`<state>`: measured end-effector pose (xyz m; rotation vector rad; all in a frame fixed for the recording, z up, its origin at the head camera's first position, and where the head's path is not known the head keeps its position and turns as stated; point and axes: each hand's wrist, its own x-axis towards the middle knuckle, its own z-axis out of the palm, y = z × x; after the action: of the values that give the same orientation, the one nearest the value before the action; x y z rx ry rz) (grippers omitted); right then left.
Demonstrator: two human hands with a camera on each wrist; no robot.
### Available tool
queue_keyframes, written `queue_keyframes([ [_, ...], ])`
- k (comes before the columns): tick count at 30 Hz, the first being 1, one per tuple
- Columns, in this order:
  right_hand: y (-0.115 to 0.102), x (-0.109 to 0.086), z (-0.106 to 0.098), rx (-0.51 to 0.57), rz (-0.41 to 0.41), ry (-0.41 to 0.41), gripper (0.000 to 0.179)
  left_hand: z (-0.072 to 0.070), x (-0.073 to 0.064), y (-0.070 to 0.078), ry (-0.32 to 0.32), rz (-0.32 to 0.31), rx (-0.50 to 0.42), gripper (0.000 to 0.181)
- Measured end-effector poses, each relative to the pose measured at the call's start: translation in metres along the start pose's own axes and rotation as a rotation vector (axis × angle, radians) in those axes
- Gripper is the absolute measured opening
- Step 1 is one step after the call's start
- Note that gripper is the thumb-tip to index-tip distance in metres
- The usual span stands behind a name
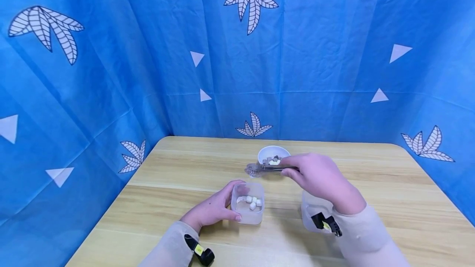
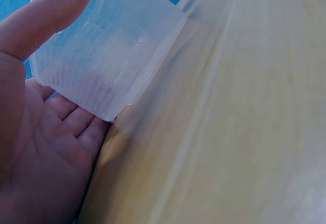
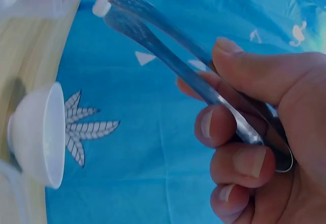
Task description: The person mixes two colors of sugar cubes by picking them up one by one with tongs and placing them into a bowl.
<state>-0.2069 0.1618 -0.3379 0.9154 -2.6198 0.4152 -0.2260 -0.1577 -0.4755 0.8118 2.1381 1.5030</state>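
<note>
My left hand (image 1: pixel 212 210) grips a clear plastic container (image 1: pixel 250 218), thumb on the near side and fingers round the far side. Several small white cubes (image 1: pixel 253 202) lie inside it. In the left wrist view the container (image 2: pixel 117 46) stands between thumb and fingers on the table. My right hand (image 1: pixel 320 175) holds metal tongs (image 1: pixel 273 168) above the table, their tips past the container's far rim. A small white cube (image 3: pixel 101 6) is pinched at the tongs' tips in the right wrist view. Behind the tongs, a white bowl (image 1: pixel 272 150) holds grey and whitish cubes.
A second clear plastic container (image 1: pixel 309 214) stands on the right under my right forearm, which partly hides it. The wooden table (image 1: pixel 178 164) ends at blue patterned cloth (image 1: pixel 319 52) at the back and sides. Black wrist straps sit on both sleeves.
</note>
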Motion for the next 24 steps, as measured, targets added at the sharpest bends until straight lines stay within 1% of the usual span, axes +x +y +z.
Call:
queue_keyframes([
  [4, 0.010, 0.000, 0.000, -0.016, 0.073, 0.013, 0.009, 0.000, 0.000, -0.001, -0.009, 0.008, -0.026, 0.093],
  [7, 0.016, -0.001, 0.002, -0.021, 0.122, 0.005, 0.009, 0.000, 0.000, -0.002, -0.013, 0.011, -0.033, 0.094],
  [11, 0.025, -0.001, 0.004, -0.040, 0.177, -0.001, 0.007, 0.000, 0.000, -0.003, -0.007, 0.016, -0.020, 0.094],
  [15, 0.031, -0.002, 0.005, -0.062, 0.232, -0.017, 0.006, 0.000, 0.000, -0.002, 0.001, 0.002, -0.003, 0.094],
  [19, 0.035, -0.004, 0.005, -0.080, 0.263, -0.034, 0.007, 0.000, 0.000, -0.002, 0.001, 0.003, -0.001, 0.095],
  [24, 0.038, -0.005, 0.006, -0.084, 0.272, -0.040, 0.007, 0.000, -0.001, -0.003, -0.002, 0.014, -0.008, 0.095],
])
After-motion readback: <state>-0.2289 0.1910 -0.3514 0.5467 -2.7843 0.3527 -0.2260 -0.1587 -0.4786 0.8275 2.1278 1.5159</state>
